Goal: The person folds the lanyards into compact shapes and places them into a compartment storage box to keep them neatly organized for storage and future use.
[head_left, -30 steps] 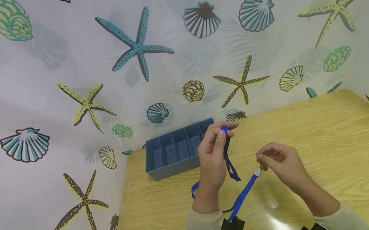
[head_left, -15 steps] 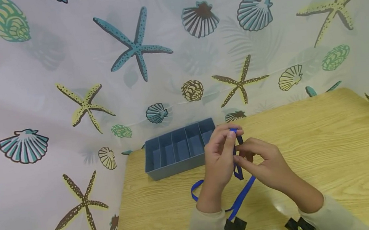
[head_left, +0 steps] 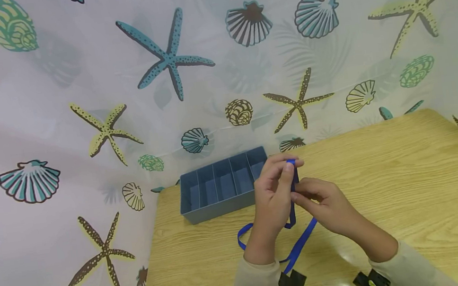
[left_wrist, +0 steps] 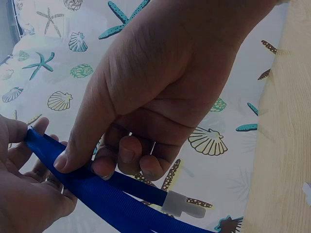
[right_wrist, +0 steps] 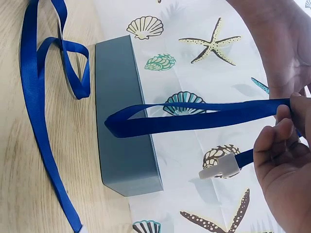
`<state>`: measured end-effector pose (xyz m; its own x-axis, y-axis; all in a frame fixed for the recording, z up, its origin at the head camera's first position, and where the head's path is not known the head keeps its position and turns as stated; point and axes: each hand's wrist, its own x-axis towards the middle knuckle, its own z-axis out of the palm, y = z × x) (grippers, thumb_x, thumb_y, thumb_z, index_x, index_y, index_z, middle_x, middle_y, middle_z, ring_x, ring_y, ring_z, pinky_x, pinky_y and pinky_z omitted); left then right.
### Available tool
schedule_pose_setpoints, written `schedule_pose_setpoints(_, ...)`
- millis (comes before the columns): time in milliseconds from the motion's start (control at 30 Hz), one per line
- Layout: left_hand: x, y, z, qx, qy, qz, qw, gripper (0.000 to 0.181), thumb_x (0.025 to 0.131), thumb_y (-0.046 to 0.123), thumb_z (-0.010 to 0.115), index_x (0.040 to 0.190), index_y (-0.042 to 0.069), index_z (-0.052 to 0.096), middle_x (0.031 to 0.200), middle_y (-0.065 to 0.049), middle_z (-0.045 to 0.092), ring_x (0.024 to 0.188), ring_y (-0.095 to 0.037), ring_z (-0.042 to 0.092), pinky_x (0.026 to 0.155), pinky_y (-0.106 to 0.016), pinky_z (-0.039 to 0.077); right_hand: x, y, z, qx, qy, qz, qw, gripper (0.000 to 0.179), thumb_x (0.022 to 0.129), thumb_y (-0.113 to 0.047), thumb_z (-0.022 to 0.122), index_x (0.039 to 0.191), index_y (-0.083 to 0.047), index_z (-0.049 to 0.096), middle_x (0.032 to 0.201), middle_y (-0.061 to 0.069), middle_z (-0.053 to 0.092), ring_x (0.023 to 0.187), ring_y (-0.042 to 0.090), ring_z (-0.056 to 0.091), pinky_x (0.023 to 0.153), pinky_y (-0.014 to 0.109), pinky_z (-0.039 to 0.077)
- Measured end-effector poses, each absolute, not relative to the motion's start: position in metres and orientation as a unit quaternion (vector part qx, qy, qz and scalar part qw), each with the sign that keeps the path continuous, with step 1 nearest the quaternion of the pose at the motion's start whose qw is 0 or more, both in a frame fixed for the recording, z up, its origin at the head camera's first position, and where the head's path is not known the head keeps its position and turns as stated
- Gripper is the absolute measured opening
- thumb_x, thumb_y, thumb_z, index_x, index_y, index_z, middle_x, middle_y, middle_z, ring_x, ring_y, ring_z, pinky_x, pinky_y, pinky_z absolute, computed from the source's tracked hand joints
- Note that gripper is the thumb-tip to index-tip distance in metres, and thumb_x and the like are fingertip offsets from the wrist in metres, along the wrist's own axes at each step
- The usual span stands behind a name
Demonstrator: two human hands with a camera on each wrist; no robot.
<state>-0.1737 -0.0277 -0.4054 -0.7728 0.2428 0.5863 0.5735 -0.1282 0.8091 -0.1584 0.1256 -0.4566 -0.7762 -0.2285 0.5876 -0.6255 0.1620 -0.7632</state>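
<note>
In the head view my left hand (head_left: 272,197) pinches a folded blue lanyard (head_left: 292,211) between thumb and fingers, in front of a blue-grey tray. My right hand (head_left: 326,202) is close beside it, its thumb and fingertips on the same strap. Seen from the left wrist, the flat strap (left_wrist: 92,191) runs under the left thumb to the right fingertips, and a whitish plastic clip (left_wrist: 182,204) sticks out beyond the left fingers. The right wrist view shows a strap loop (right_wrist: 160,124) stretching from the fingers across the tray. The right hand hides part of the strap in the head view.
The divided tray (head_left: 219,206) stands at the table's back left against a shell-and-starfish curtain (head_left: 214,92). More blue strap (head_left: 299,246) lies on the wooden table (head_left: 409,178) below the hands, with a white end piece (right_wrist: 82,229) at the right wrist view's bottom edge.
My right hand has moved left and up from beside a white clip to the strap at the left hand. The left hand has shifted slightly right. The hanging strap loop has swung a little left.
</note>
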Motion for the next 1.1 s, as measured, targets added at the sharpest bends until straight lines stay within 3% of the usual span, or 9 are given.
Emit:
schedule_pose_setpoints(133, -0.174, -0.028, -0.405, -0.312, -0.652, -0.680, 0.119, 0.031, 0.114, 0.013, 0.048, 0.120, -0.006, 0.071, 0.131, -0.022, 0.061, 0.134, -0.028, 0.054, 0.115, -0.039, 0.048, -0.159, 0.126, -0.458, 0.288, -0.730, 0.598, 0.162, 0.027, 0.097, 0.010, 0.068, 0.100, -0.015, 0.078, 0.090, -0.001, 0.068, 0.078, 0.009, 0.059, 0.068, 0.024, 0.054)
schedule_pose_setpoints(700, -0.176, -0.032, -0.412, -0.304, -0.661, -0.678, 0.103, 0.027, 0.112, 0.015, 0.056, 0.125, -0.002, 0.071, 0.132, -0.022, 0.062, 0.123, -0.019, 0.057, 0.100, -0.031, 0.051, -0.157, 0.129, -0.459, 0.297, -0.662, 0.671, 0.153, 0.020, 0.092, 0.016, 0.072, 0.096, -0.002, 0.079, 0.095, 0.010, 0.066, 0.090, 0.010, 0.064, 0.078, 0.021, 0.058)
schedule_pose_setpoints(933, -0.174, -0.032, -0.415, -0.302, -0.674, -0.667, 0.099, 0.027, 0.110, 0.020, 0.060, 0.124, 0.001, 0.072, 0.131, -0.018, 0.063, 0.121, -0.018, 0.056, 0.100, -0.034, 0.051, -0.156, 0.132, -0.457, 0.291, -0.673, 0.661, 0.163, 0.027, 0.090, 0.020, 0.070, 0.096, -0.005, 0.078, 0.104, -0.002, 0.069, 0.096, 0.009, 0.062, 0.074, 0.022, 0.052)
schedule_pose_setpoints(1100, -0.175, -0.032, -0.417, -0.303, -0.680, -0.659, 0.104, 0.025, 0.107, 0.022, 0.065, 0.122, 0.004, 0.074, 0.129, -0.015, 0.065, 0.121, -0.019, 0.057, 0.101, -0.038, 0.050, -0.156, 0.133, -0.457, 0.275, -0.688, 0.654, 0.152, 0.023, 0.092, 0.014, 0.072, 0.099, -0.007, 0.079, 0.104, -0.005, 0.075, 0.103, 0.009, 0.068, 0.079, 0.022, 0.056)
